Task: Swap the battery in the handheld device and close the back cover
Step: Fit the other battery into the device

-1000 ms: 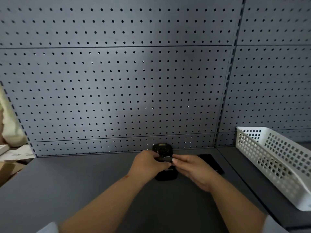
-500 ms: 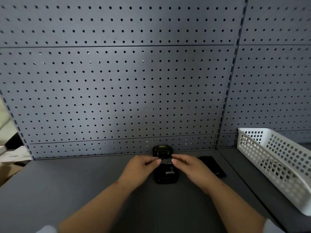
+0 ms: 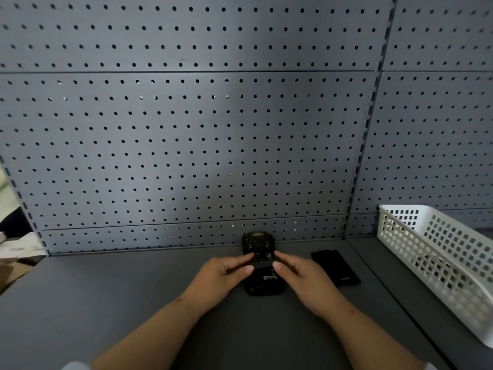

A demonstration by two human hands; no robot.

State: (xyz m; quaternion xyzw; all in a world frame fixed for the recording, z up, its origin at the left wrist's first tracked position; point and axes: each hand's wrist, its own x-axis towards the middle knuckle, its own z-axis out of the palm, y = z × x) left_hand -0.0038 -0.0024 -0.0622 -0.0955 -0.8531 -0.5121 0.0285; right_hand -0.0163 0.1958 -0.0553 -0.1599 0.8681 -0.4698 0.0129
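The black handheld device [image 3: 257, 243] lies face down on the grey table near the pegboard, its back open. A black battery [image 3: 264, 276] with a small white label sits in the compartment. My left hand [image 3: 221, 276] and my right hand [image 3: 301, 276] flank the device. Both thumbs pinch the battery's upper edge and both index fingers touch the device's sides. The flat black back cover [image 3: 336, 267] lies apart on the table, just right of my right hand.
A white perforated plastic basket [image 3: 437, 260] stands at the right on the adjoining table section. The grey pegboard wall [image 3: 186, 142] rises right behind the device. Cardboard and papers [image 3: 16, 257] lie past the table's left edge.
My hands have slid slightly apart and down along the device, uncovering the battery's lower part and label. The device and the cover stay in place.
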